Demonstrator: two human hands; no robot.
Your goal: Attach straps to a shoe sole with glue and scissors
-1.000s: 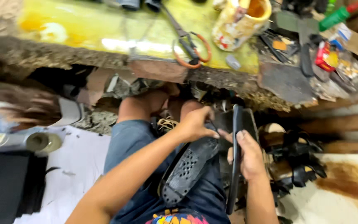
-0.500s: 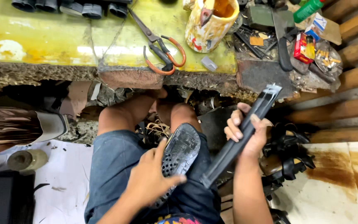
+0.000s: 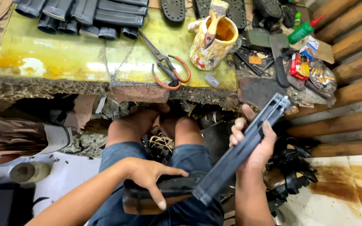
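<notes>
Left hand clamps dark shoe sole on lap, near centre. Right hand grips long grey strap piece, angled far-right. Keep sole pressed flat; align strap end squarely at edge.

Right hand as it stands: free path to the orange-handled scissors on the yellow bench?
Probably not right away: the right hand is wrapped around a long grey rubber strip. The orange-handled scissors lie uncovered near the yellow bench's front edge, so the path itself looks free.

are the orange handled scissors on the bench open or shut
Shut: the scissors lie flat on the yellow benchtop, blades together in one line.
</notes>
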